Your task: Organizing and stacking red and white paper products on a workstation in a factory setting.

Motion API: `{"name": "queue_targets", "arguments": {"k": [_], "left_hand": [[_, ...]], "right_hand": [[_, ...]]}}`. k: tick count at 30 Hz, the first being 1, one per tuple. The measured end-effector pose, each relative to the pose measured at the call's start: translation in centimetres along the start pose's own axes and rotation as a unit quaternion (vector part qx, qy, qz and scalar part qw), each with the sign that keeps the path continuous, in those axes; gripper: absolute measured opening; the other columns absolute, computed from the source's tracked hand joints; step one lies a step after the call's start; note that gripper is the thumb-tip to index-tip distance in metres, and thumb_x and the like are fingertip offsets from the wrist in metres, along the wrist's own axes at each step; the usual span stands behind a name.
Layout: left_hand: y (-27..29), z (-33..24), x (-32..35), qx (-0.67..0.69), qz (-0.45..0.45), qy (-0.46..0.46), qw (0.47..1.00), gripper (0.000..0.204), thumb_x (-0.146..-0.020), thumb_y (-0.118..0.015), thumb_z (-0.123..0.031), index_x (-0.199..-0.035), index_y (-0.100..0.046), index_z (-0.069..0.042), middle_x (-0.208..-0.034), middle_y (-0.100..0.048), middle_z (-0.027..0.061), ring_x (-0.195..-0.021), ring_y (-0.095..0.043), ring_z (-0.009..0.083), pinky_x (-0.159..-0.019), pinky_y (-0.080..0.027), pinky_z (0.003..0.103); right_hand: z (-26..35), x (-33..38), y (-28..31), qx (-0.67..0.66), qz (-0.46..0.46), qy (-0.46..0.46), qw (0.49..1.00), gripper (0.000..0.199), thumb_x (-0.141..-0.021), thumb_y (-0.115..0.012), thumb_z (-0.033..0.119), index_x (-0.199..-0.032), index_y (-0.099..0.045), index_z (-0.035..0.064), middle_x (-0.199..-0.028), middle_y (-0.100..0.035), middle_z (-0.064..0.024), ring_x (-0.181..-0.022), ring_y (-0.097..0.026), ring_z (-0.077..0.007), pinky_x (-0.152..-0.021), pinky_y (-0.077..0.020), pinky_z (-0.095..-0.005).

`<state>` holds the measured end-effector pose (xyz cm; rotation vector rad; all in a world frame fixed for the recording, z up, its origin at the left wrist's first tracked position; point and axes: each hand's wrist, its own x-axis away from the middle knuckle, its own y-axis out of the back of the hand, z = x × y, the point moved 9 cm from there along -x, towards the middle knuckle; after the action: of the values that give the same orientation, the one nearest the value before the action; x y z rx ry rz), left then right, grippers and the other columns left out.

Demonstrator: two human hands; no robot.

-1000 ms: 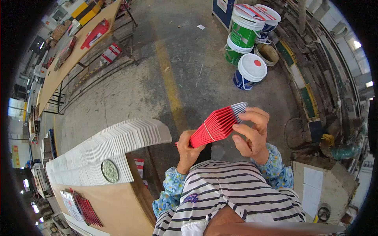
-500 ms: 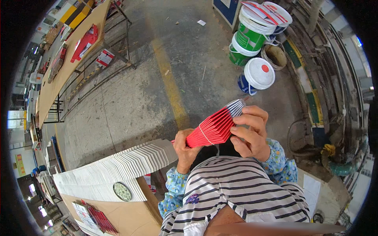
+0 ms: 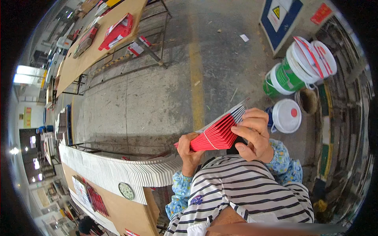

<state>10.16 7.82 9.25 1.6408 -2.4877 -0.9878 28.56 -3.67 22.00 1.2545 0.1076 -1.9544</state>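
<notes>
A bundle of red folded cards (image 3: 214, 135) is held up in front of my striped top, with a pale band around its middle. The folds fan out toward grey-white ends at the upper right. My left hand (image 3: 189, 151) is wrapped around the narrow lower-left end. At the fanned end, my right hand (image 3: 255, 131) has its curled fingertips against the edges of the folds; its thumb sits lower, a little apart from them. The far side of the bundle and some left fingers are hidden.
At the lower left, a tan table (image 3: 136, 212) bears a long row of white folded sheets (image 3: 118, 167), a round patterned disc (image 3: 126, 191) and red bundles (image 3: 96, 198). Buckets (image 3: 289, 76) stand at the right. Beyond is another table (image 3: 84, 59). A dark-haired person (image 3: 88, 225) is at lower left.
The view has turned, so the buckets and far table sit further right. Both hands still have the bundle, which is tilted slightly so a grey strip shows along its far edge.
</notes>
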Motion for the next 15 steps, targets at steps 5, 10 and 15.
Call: {"name": "queue_targets", "arguments": {"k": [5,10,15], "left_hand": [[1.9,0.8,-0.9,-0.008,-0.032,0.000,0.999,0.037,-0.063,-0.081,-0.021,-0.090,-0.063,-0.002,-0.089,-0.066,0.0121,-0.082,-0.063,0.0286,-0.074,-0.047,0.036],[4.3,2.1,-3.2,-0.004,-0.062,0.030,0.998,0.037,-0.063,-0.080,-0.020,-0.090,-0.063,-0.002,-0.089,-0.067,0.0123,-0.083,-0.064,0.0293,-0.074,-0.047,0.036],[6.1,3.0,-3.9,-0.006,-0.082,0.049,0.995,0.039,-0.062,-0.080,-0.021,-0.090,-0.062,-0.002,-0.089,-0.067,0.0120,-0.082,-0.064,0.0298,-0.074,-0.047,0.036]], "right_hand": [[-1.1,-2.5,-2.6,-0.032,0.026,0.007,0.999,0.034,-0.075,-0.068,0.024,-0.104,-0.067,0.0067,-0.096,-0.056,-0.0073,-0.092,-0.050,-0.0276,-0.083,-0.0419,-0.0433],[-2.5,-6.2,-6.2,-0.067,0.069,0.012,0.995,0.032,-0.075,-0.068,0.022,-0.103,-0.067,0.0074,-0.095,-0.055,-0.0076,-0.093,-0.050,-0.0280,-0.084,-0.0417,-0.0439],[-2.4,-8.3,-8.7,-0.075,0.090,0.025,0.993,0.031,-0.075,-0.068,0.022,-0.102,-0.066,0.0076,-0.098,-0.057,-0.0087,-0.096,-0.050,-0.0294,-0.086,-0.0413,-0.0441]]}}
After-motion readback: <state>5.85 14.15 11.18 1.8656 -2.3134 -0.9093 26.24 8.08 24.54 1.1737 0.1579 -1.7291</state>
